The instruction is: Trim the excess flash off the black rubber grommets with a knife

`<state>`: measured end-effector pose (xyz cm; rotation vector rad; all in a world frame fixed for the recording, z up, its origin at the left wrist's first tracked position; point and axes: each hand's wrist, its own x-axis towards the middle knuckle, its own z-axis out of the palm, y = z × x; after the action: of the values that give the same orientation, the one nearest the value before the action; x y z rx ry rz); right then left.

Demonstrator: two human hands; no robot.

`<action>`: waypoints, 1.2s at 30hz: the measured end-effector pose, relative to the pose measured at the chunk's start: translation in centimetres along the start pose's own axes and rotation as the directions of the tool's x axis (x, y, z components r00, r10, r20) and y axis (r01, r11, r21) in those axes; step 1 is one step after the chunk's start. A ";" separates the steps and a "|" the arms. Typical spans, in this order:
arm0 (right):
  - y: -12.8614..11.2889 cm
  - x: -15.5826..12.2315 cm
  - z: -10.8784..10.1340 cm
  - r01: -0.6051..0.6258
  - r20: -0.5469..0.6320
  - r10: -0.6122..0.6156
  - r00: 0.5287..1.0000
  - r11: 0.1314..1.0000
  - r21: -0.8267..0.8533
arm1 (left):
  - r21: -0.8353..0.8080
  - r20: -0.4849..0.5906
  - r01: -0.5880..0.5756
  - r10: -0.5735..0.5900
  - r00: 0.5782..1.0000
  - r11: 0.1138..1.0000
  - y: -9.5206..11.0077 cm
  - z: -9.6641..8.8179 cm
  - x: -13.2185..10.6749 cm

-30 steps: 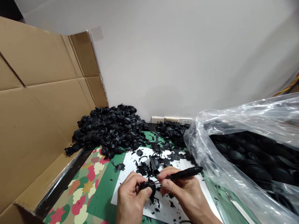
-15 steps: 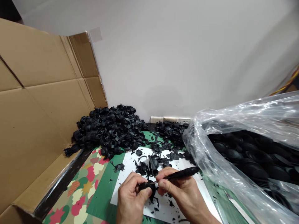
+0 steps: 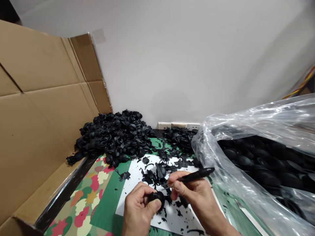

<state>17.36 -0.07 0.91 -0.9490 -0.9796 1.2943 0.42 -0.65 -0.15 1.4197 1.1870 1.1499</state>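
A round black rubber part [image 3: 157,199] is pinched between the thumb and fingers of my left hand [image 3: 140,206], over a white sheet. My right hand [image 3: 192,193] grips a craft knife [image 3: 194,175] by its thick black handle, with the thin metal blade pointing left. The blade tip is just above the part's upper right edge; whether it touches cannot be made out. Black rubber scraps [image 3: 154,175] are strewn over the white sheet [image 3: 133,183] around both hands.
A heap of ribbed black rubber parts [image 3: 115,137] lies at the back left, by a cardboard box [image 3: 49,108]. A scrap pile [image 3: 179,137] sits by the wall sockets. A clear plastic bag [image 3: 209,144] of black parts and a metal strip [image 3: 251,216] are on the right.
My right hand has lifted slightly up and to the right with the craft knife, drawing the blade back from the rubber part. My left hand keeps its hold.
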 end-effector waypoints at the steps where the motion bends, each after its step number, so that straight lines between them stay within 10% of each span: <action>1: 0.0 -0.1 0.3 -0.027 0.016 0.026 1.000 0.999 0.042 | 0.010 -0.004 -0.014 0.014 1.000 1.000 0.1 0.0 0.0; 10: 0.6 -0.2 0.9 -0.061 0.110 0.050 0.993 0.994 0.096 | 0.039 -0.087 -0.094 0.097 0.991 0.995 0.3 0.6 -0.1; 24: 0.5 -1.1 1.0 0.403 0.209 -0.354 0.912 0.869 -0.286 | 0.052 -0.011 -0.062 0.063 0.998 0.997 0.2 0.3 0.1; 30: 0.3 -0.3 -0.1 0.631 0.304 -0.576 0.759 0.536 -0.561 | 0.037 0.118 -0.178 0.172 0.978 0.983 0.5 1.1 -0.6; 36: 0.1 1.4 -2.7 0.238 -0.099 -0.315 0.944 0.856 -0.459 | -0.010 -0.032 -0.032 0.031 0.999 0.999 1.1 0.9 -0.1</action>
<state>19.91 1.26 0.03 -1.1912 -1.2527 0.7411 1.46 -0.98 0.78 1.4214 1.1824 1.2027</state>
